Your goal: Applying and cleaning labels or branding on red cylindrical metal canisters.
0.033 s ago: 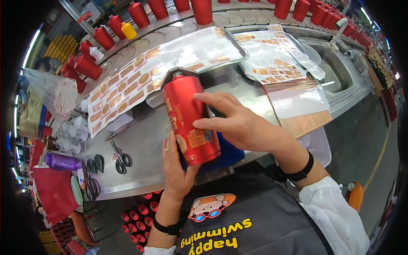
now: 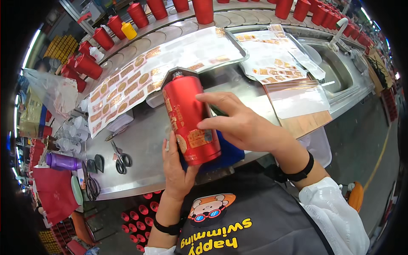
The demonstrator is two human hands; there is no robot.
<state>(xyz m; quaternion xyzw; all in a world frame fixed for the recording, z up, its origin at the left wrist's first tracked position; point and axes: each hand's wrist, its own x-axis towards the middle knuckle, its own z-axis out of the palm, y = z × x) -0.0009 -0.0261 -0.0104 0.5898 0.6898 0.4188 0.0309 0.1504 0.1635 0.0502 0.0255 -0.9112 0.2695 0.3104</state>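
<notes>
A red metallic bottle point(image 2: 187, 106) with gold stickers lies tilted in front of me, its neck pointing away toward a dark angular holder point(image 2: 187, 72). My left hand point(image 2: 176, 170) is closed around its lower left side. Over its right side hovers my right hand point(image 2: 242, 121), thumb and index finger spread apart with nothing between them. Those fingertips are at the bottle's surface; whether they touch it I cannot tell. Something blue point(image 2: 231, 155) shows beneath the bottle. Beyond it, a white sticker sheet point(image 2: 127, 80) with gold and red labels lies across the table.
Scissors point(image 2: 121, 163) lie left on the steel table point(image 2: 144, 144), near clear cups point(image 2: 70, 140) and a purple bottle point(image 2: 63, 161). More sticker sheets point(image 2: 276, 63) are at right, before a sink point(image 2: 338, 76). Red bottles point(image 2: 138, 15) line a conveyor at the back.
My right hand's thumb and index finger have shifted very slightly to the right. The bottle and my left hand stay as they were.
</notes>
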